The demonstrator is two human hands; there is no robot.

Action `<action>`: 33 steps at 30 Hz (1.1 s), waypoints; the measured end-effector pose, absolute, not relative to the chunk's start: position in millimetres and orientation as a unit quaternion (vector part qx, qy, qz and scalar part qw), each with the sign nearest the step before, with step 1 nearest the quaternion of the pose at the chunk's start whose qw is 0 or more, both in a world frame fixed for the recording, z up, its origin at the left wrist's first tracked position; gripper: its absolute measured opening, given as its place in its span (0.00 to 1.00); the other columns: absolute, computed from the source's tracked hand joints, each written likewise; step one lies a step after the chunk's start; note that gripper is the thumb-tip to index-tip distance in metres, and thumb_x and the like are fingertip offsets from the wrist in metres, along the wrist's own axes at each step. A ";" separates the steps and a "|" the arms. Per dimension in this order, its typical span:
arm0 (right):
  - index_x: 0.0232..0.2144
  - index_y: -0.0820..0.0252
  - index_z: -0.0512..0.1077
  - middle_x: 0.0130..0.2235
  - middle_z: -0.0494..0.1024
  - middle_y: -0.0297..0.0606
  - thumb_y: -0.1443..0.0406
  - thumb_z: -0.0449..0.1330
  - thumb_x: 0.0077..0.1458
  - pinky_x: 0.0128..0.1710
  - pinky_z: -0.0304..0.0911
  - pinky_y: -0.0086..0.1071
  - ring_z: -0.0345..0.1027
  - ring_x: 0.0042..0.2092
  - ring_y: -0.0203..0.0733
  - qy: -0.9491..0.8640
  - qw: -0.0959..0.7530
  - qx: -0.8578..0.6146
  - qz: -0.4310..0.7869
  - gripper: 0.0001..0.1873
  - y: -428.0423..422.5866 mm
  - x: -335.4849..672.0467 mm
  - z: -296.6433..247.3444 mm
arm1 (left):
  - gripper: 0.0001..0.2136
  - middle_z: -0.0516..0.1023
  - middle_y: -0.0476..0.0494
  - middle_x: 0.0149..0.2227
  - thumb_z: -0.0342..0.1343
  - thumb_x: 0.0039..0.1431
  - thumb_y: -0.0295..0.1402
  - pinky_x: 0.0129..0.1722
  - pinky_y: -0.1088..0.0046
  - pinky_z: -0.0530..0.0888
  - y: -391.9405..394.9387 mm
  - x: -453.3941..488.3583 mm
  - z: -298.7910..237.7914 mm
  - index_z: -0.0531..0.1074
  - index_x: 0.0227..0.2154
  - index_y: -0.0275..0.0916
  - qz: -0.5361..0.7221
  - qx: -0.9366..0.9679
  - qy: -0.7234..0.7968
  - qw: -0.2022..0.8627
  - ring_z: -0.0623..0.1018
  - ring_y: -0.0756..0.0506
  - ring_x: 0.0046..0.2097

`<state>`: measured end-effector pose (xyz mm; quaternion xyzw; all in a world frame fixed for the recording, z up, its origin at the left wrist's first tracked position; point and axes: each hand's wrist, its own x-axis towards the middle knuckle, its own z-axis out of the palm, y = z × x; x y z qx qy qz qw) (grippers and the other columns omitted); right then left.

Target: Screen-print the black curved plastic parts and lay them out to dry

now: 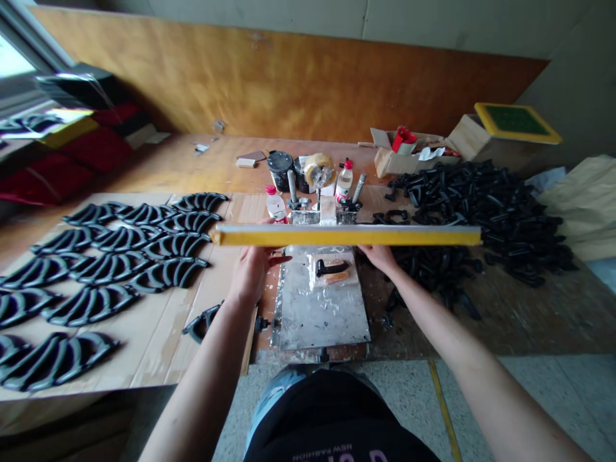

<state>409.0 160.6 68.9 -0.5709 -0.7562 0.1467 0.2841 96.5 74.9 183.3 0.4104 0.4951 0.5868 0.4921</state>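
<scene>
A long yellow bar, which looks like the near edge of a screen frame, crosses the view above a grey metal plate. It covers part of both hands. My left hand is behind its left part, fingers curled, with a thin dark-red shape pointing right from it. I cannot tell what the hand holds. Behind the bar's right part is my right hand, its fingers mostly hidden. Between the hands, a black curved handle-like part lies in a clear-and-orange holder on the plate.
Rows of black curved parts lie on cardboard at left. A pile of similar parts is at right. Behind the plate stand a clamp, red-capped bottles and black tubs. Boxes line the back.
</scene>
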 end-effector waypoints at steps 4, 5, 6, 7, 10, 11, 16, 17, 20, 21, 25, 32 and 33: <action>0.45 0.56 0.76 0.42 0.77 0.39 0.65 0.69 0.50 0.49 0.63 0.39 0.68 0.46 0.44 -0.826 0.201 -0.504 0.151 0.18 125.5 370.8 44.5 | 0.28 0.78 0.36 0.48 0.47 0.60 0.55 0.37 0.67 0.77 75.1 117.1 165.7 0.67 0.54 0.39 0.620 0.319 0.504 0.511 0.79 0.42 0.46; 0.45 0.54 0.76 0.42 0.76 0.40 0.65 0.68 0.52 0.51 0.62 0.41 0.67 0.47 0.45 -0.832 0.192 -0.500 0.143 0.16 117.7 360.8 44.6 | 0.28 0.78 0.35 0.49 0.48 0.60 0.55 0.37 0.67 0.77 67.1 124.2 153.4 0.66 0.54 0.39 0.598 0.295 0.519 0.536 0.79 0.42 0.45; 0.43 0.54 0.77 0.41 0.76 0.40 0.65 0.66 0.54 0.51 0.61 0.41 0.66 0.47 0.45 -0.831 0.195 -0.504 0.135 0.12 109.5 350.9 46.3 | 0.28 0.78 0.34 0.50 0.50 0.60 0.54 0.36 0.67 0.77 56.6 131.9 139.2 0.66 0.54 0.38 0.558 0.271 0.533 0.575 0.80 0.42 0.44; 0.42 0.54 0.77 0.40 0.75 0.40 0.64 0.65 0.56 0.50 0.61 0.40 0.65 0.47 0.46 -0.828 0.206 -0.506 0.125 0.09 100.3 340.9 49.0 | 0.28 0.77 0.32 0.51 0.51 0.59 0.54 0.36 0.66 0.78 44.8 139.6 124.1 0.67 0.54 0.38 0.507 0.248 0.543 0.622 0.80 0.41 0.44; 0.42 0.53 0.78 0.36 0.74 0.40 0.64 0.60 0.60 0.47 0.62 0.37 0.64 0.44 0.45 -0.866 0.232 -0.429 0.112 0.09 71.2 312.5 55.9 | 0.24 0.78 0.33 0.51 0.53 0.59 0.52 0.38 0.62 0.78 10.3 154.0 83.7 0.70 0.49 0.39 0.413 0.186 0.543 0.707 0.80 0.39 0.46; 0.43 0.52 0.78 0.36 0.74 0.39 0.64 0.59 0.61 0.47 0.62 0.36 0.64 0.44 0.44 -0.889 0.227 -0.379 0.119 0.09 63.9 306.4 56.5 | 0.21 0.79 0.35 0.48 0.54 0.59 0.51 0.38 0.63 0.78 1.3 152.0 73.7 0.71 0.45 0.39 0.413 0.171 0.548 0.707 0.80 0.39 0.45; 0.39 0.51 0.79 0.38 0.79 0.35 0.66 0.55 0.64 0.46 0.63 0.31 0.68 0.43 0.39 -0.880 0.149 -0.433 0.127 0.11 77.4 349.0 46.7 | 0.22 0.81 0.36 0.33 0.52 0.56 0.53 0.31 0.67 0.76 -32.4 59.7 40.5 0.74 0.31 0.36 0.413 0.154 0.672 0.595 0.80 0.41 0.33; 0.38 0.54 0.79 0.39 0.79 0.38 0.68 0.54 0.64 0.46 0.63 0.32 0.69 0.44 0.40 -0.848 0.136 -0.501 0.106 0.13 88.1 370.2 43.1 | 0.21 0.81 0.37 0.31 0.50 0.58 0.52 0.30 0.68 0.76 -40.9 28.7 33.8 0.73 0.29 0.36 0.409 0.136 0.717 0.548 0.79 0.42 0.31; 0.37 0.58 0.78 0.38 0.80 0.46 0.67 0.53 0.63 0.42 0.64 0.34 0.73 0.43 0.45 -0.749 0.061 -0.653 0.092 0.12 117.6 427.4 29.1 | 0.20 0.78 0.43 0.24 0.42 0.61 0.49 0.27 0.68 0.75 -69.8 -58.5 12.0 0.69 0.25 0.40 0.354 0.106 0.829 0.420 0.76 0.45 0.26; 0.39 0.58 0.78 0.38 0.81 0.47 0.64 0.53 0.64 0.41 0.64 0.34 0.74 0.43 0.46 -0.716 0.023 -0.691 0.101 0.13 124.4 438.8 23.8 | 0.20 0.77 0.44 0.22 0.39 0.62 0.47 0.26 0.68 0.75 -78.1 -79.9 5.4 0.67 0.23 0.41 0.310 0.104 0.861 0.389 0.75 0.45 0.24; 0.46 0.58 0.76 0.41 0.81 0.51 0.54 0.48 0.66 0.41 0.65 0.39 0.75 0.45 0.51 -0.638 -0.045 -0.755 0.142 0.21 138.9 444.4 8.8 | 0.21 0.70 0.45 0.14 0.39 0.60 0.44 0.23 0.65 0.72 -89.6 -116.2 -7.7 0.62 0.15 0.43 0.185 0.171 0.896 0.367 0.72 0.42 0.20; 0.37 0.57 0.79 0.43 0.81 0.47 0.51 0.55 0.60 0.41 0.65 0.37 0.75 0.46 0.52 -0.558 -0.003 -0.812 0.172 0.20 135.7 470.2 23.9 | 0.24 0.71 0.40 0.14 0.44 0.58 0.51 0.24 0.62 0.71 -74.1 -126.7 6.4 0.67 0.15 0.40 0.088 0.275 0.899 0.329 0.74 0.38 0.21; 0.37 0.57 0.78 0.41 0.81 0.46 0.52 0.58 0.57 0.40 0.65 0.36 0.75 0.44 0.52 -0.554 0.018 -0.815 0.171 0.18 130.4 475.9 28.8 | 0.23 0.72 0.41 0.16 0.44 0.57 0.51 0.24 0.63 0.71 -72.1 -126.4 9.6 0.68 0.18 0.40 0.089 0.298 0.901 0.301 0.74 0.38 0.22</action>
